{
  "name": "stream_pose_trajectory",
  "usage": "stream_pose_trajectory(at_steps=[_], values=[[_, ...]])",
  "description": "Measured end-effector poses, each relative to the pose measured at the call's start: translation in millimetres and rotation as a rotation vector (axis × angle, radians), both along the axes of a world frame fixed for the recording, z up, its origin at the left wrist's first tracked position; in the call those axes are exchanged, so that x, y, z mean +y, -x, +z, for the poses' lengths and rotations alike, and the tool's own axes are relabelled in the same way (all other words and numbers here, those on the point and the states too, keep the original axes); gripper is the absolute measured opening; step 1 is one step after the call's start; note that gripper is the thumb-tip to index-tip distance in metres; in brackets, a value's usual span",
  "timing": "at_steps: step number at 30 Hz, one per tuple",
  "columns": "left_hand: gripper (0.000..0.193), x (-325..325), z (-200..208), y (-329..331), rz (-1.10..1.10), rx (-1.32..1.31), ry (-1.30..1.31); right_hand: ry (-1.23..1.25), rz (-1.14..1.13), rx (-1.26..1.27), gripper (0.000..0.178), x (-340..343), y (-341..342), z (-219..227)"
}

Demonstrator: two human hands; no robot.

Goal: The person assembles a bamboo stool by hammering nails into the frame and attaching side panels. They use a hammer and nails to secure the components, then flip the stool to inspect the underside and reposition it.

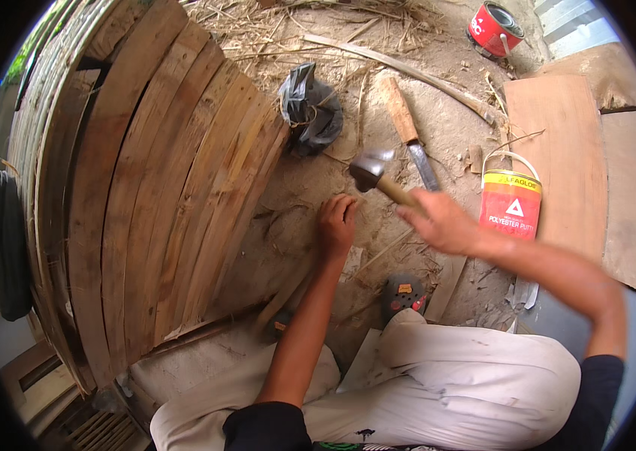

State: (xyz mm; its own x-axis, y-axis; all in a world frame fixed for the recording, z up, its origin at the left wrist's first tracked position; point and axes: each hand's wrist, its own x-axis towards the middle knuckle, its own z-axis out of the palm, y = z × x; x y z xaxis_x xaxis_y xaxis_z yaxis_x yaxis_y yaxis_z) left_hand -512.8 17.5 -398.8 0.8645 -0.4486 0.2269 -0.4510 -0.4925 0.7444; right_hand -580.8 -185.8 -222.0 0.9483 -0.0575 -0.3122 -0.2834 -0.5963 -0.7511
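My right hand (440, 222) is wrapped round the wooden handle of a hammer (389, 188). The hammer's metal head is raised, slightly blurred, above and to the right of my left hand. My left hand (337, 219) is low over the dirt ground, its fingertips pinched together. Whatever they hold, if anything, is too small to make out. Just beyond the hammer lies a big knife (399, 113) with a wooden handle, its blade pointing toward me. A panel of wooden planks (160, 173) stands on the left, beside my left hand.
A black plastic bag (310, 113) sits against the panel's far end. At right stand a red and yellow putty can (511, 199) and, farther off, a red can (495, 31). Plywood boards (562, 158) lie along the right. A long wood strip (408, 71) and straw litter the ground.
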Motion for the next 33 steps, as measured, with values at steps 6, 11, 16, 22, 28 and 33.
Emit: stream_pose_trajectory(at_steps=[6, 11, 16, 22, 28, 33], values=[[0.01, -6, -11, -2, -0.004, -0.113, 0.083, 0.05, 0.05, 0.348, 0.045, -15, -58, 7], [0.011, -3, -9, -2, -0.018, -0.111, 0.04, -0.045, -0.031, -0.003, 0.043, 16, -43, -53], [0.012, -3, -2, 3, 0.02, -0.077, 0.005, -0.095, -0.07, 0.119, 0.037, 15, 25, -67], [0.019, -5, -1, 1, 0.015, -0.044, 0.004, -0.077, -0.064, 0.098, 0.034, 13, 33, -72], [0.018, -5, -2, 1, 0.08, -0.005, 0.068, -0.079, -0.049, 0.054, 0.035, 16, 30, -76], [0.018, -5, 0, 1, 0.024, -0.049, 0.023, -0.069, -0.086, 0.055, 0.035, 17, 33, -76]])
